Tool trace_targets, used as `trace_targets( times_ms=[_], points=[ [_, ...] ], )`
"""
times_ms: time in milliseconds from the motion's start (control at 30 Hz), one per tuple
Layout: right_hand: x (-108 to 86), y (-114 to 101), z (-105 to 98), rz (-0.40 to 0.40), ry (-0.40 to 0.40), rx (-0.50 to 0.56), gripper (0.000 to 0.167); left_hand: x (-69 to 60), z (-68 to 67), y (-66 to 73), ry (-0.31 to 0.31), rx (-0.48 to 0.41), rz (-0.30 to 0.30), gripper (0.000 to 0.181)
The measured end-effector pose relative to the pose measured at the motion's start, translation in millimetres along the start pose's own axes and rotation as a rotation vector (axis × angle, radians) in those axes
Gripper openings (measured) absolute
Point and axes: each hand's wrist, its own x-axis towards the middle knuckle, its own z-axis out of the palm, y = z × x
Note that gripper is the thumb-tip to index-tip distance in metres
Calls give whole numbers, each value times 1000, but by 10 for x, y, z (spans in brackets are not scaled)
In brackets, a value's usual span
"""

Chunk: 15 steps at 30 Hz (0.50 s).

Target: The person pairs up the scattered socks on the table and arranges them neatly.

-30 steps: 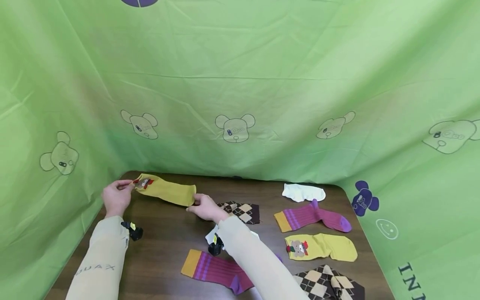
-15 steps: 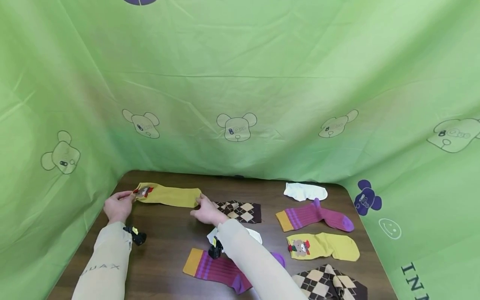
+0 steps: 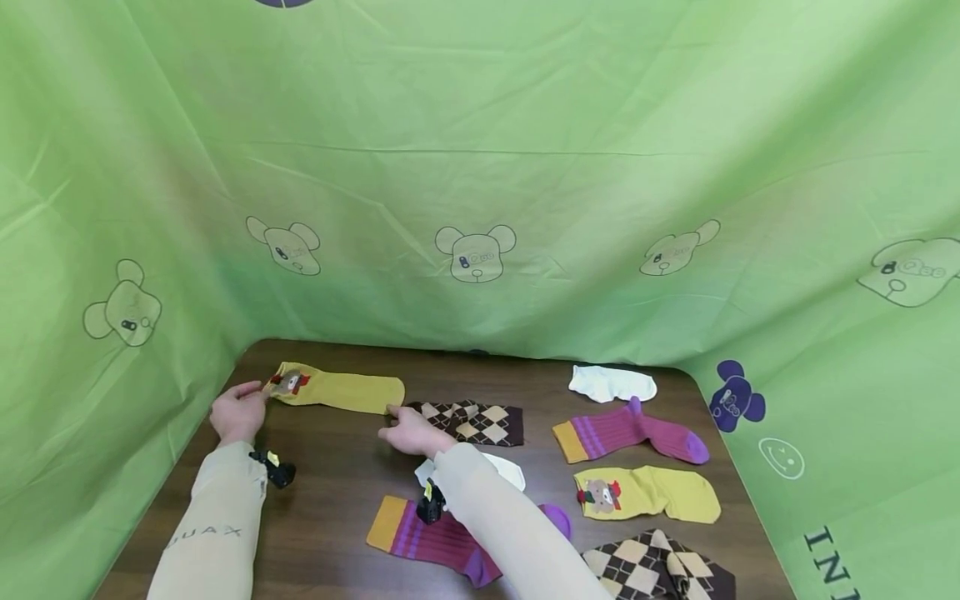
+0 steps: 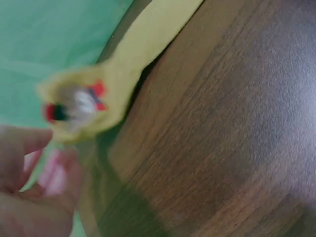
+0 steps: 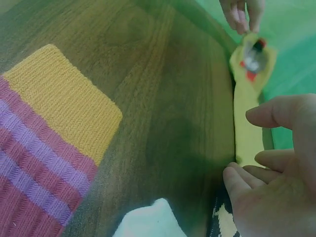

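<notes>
A yellow sock with a bear face on its cuff lies stretched along the table's far left edge. My left hand pinches the cuff edge, which looks slightly raised in the left wrist view, where the hand is blurred. At the sock's toe end is my right hand, its thumb and fingers spread apart in the right wrist view. Those fingertips are at the toe and grip nothing. A brown argyle sock lies just right of that hand.
Below my right forearm lie a white sock and a purple striped sock, both partly covered. A column on the right holds a white sock, a purple sock, a yellow sock and an argyle sock. Green curtains surround the table.
The yellow sock has come down flatter and straighter on the table. My right fingers have let go of its toe end and spread. The left hand stays at the cuff.
</notes>
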Motion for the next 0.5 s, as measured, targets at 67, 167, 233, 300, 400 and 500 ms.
trace_targets(
  times_ms=[67,167,233,300,400,500],
  points=[
    [-5,1,7,0,0,-8,62,7,-3,-9,-42,36,-11,44],
    [-12,-3,6,-1,1,-4,63,14,-13,-15,-92,69,-26,50],
    [-17,-11,-2,-2,4,0,63,16,-19,-14,-103,80,-24,51],
    [-19,-22,-12,-5,10,15,64,21,-26,-2,-121,89,-14,53],
    [-22,-42,-24,-21,29,45,65,26,-34,32,-151,100,11,57],
    [-28,-61,-31,-30,56,101,66,22,-34,71,-181,90,35,65]
  ],
)
